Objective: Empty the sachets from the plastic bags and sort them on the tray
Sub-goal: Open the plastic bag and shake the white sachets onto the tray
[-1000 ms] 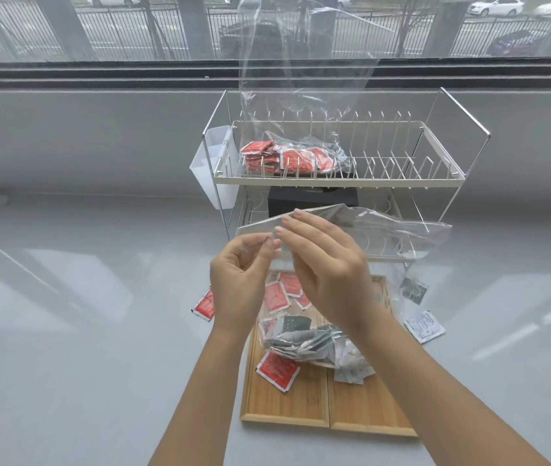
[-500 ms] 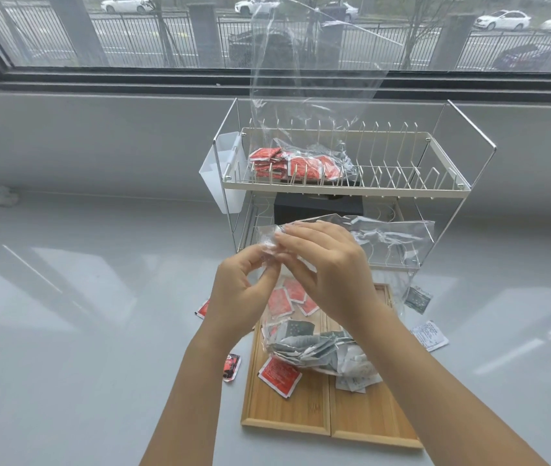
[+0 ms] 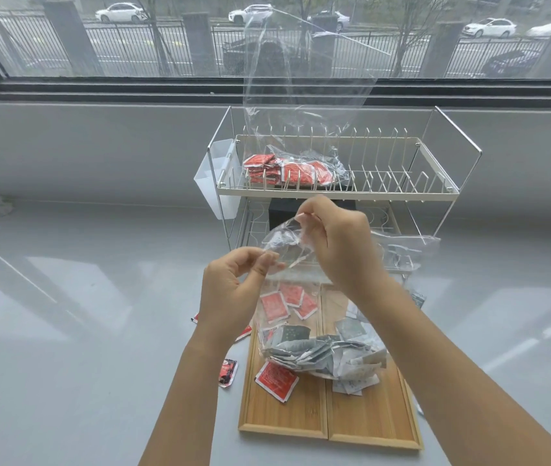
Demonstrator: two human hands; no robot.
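A clear plastic bag [image 3: 287, 243] is held above the wooden tray [image 3: 331, 418] by both hands; its upper edge is pinched between thumb and fingertips of the left hand [image 3: 230, 290], whose remaining fingers are curled inward, and gripped higher up by the closed fingers of the right hand [image 3: 341, 240]; the film between the two hands is seen stretched and crumpled; the lower part of the bag hangs down to the tray, where a heap of grey sachets [image 3: 314, 354] is contained in it, resting on the tray surface; three red sachets [image 3: 287, 302] are seen through the film near the far end of the tray, and a further red sachet [image 3: 276, 381] lies on the left half of the tray, just beside the heap; white sachets [image 3: 354, 381] are spread at the right of the heap; a dark red sachet [image 3: 227, 372] lies off the tray on the grey counter [image 3: 66, 331], to its left; behind the hands a two-tier wire rack [image 3: 401, 183] is shown, on whose upper shelf a second bag of red sachets [image 3: 291, 169] is placed; an empty clear bag [image 3: 301, 95] stands upright above it against the window [image 3: 133, 45]
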